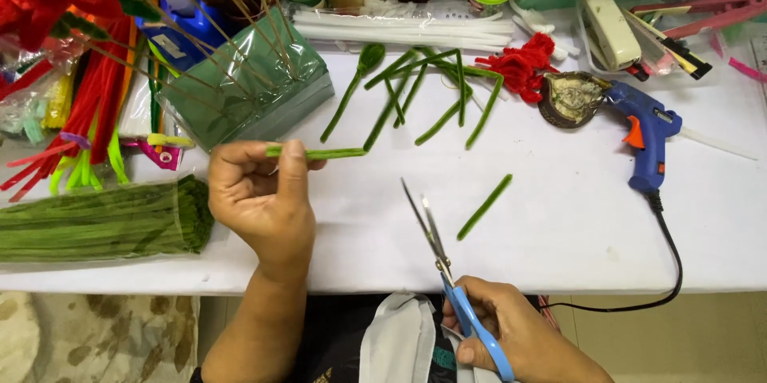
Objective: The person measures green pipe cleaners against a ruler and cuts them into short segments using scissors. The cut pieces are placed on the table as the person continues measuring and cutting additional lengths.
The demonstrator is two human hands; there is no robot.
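Observation:
My left hand pinches a short green pipe cleaner piece, held level above the white table. My right hand grips blue-handled scissors near the table's front edge, blades slightly apart and pointing up-left toward that piece. A cut green piece lies loose on the table just right of the blades. More green pieces lie scattered farther back.
A bag of green pipe cleaners lies at left, beside a green foam block stuck with sticks. A blue glue gun with black cord rests at right. Red pipe cleaner flower, white pipe cleaners and boxes crowd the back.

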